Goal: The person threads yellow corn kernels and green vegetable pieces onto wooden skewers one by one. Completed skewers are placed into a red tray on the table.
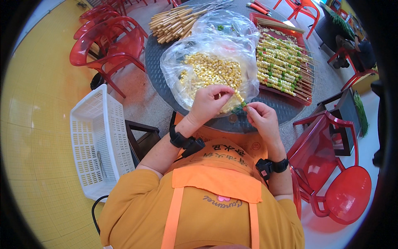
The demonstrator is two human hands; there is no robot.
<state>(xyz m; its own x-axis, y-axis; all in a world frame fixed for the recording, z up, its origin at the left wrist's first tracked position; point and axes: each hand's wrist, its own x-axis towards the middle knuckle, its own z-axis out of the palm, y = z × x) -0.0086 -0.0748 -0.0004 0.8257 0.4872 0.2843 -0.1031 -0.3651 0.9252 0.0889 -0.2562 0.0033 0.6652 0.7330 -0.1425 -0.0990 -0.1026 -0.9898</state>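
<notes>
Between my two hands a thin skewer threaded with yellow corn kernels (238, 96) slants over the table, with a green vegetable piece (243, 104) at its near end. My left hand (209, 103) pinches the far end of the kernel row with thumb and forefinger. Just past the green piece, the fingertips of my right hand (263, 117) grip the skewer; the rest of the stick is hidden. Beneath the left hand, loose corn kernels (214, 70) fill an open clear plastic bag (174, 57).
On the round grey table (152, 59), a red tray (306, 99) holds rows of finished corn skewers (276, 67). Thick-ended bamboo sticks (175, 23) lie at the back left, red-handled tools (259, 7) farther back. A white plastic basket (108, 137) and red chairs (121, 46) surround me. A person (365, 51) sits far right.
</notes>
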